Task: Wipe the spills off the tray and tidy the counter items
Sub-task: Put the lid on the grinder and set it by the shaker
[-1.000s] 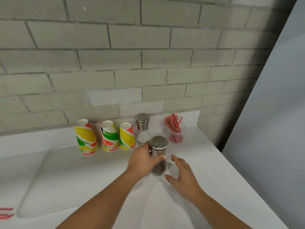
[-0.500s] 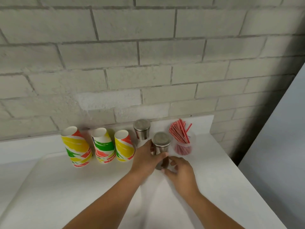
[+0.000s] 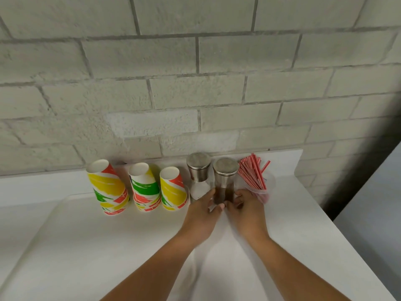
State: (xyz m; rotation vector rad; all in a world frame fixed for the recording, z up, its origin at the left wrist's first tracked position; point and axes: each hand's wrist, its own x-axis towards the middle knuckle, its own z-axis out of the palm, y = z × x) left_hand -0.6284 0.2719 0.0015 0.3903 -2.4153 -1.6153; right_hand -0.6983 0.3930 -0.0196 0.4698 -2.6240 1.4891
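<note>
A pepper grinder [image 3: 225, 181] with a steel cap and dark contents stands at the back of the white counter [image 3: 293, 224], between a salt grinder [image 3: 198, 174] and a clear cup of red straws [image 3: 255, 177]. My left hand [image 3: 200, 213] grips its base from the left. From the right, the fingers of my right hand [image 3: 246, 210] touch the same base. A pale translucent tray [image 3: 86, 246] covers the counter's left and middle; no spill shows on it.
Three stacks of upside-down striped paper cups [image 3: 108, 187], [image 3: 145, 187], [image 3: 173, 189] line the back wall left of the grinders. A grey brick wall rises behind. The counter's right edge [image 3: 338, 242] drops off beside a dark gap and a grey panel.
Both hands carried the pepper grinder away from me to the back row beside the salt grinder. My right hand closed in on its base. The camera tilted up and nearer.
</note>
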